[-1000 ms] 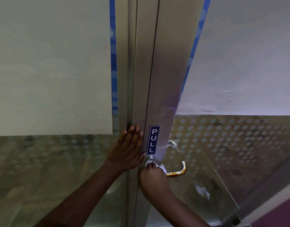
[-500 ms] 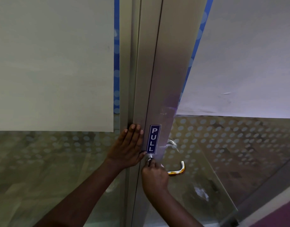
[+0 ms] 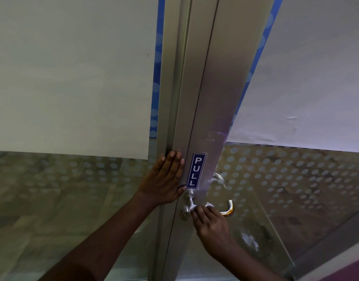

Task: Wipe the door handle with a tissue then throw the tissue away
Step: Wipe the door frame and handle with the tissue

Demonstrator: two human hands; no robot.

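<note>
the door handle (image 3: 228,208) is a metal lever on the silver door frame (image 3: 211,98), with its curved, gold-tinted end poking out just to the right of your right hand (image 3: 212,226). the tissue (image 3: 209,204) shows only as small white bits at your fingertips, pressed against the lever near its round stem. your right grip is curled closed over the tissue and the lever, knuckles facing you, forearm running down to the lower right. up and to the left of that grip, your left hand (image 3: 166,179) lies flat on the frame edge, fingers straight and together, holding nothing; its thumb side sits just beside the blue pull sticker (image 3: 196,170). the sticker stands directly above the handle's stem. the dotted glass panel (image 3: 296,179) lies to the right of your right grip, with a second lever visible through it.
</note>
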